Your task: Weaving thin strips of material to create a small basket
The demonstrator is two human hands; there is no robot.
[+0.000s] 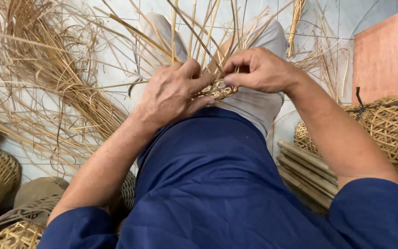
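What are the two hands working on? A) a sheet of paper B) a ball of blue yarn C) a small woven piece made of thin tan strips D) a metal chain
C: the left hand and the right hand meet over a small woven piece in the lap, pinching it, with thin tan strips fanning up from it.
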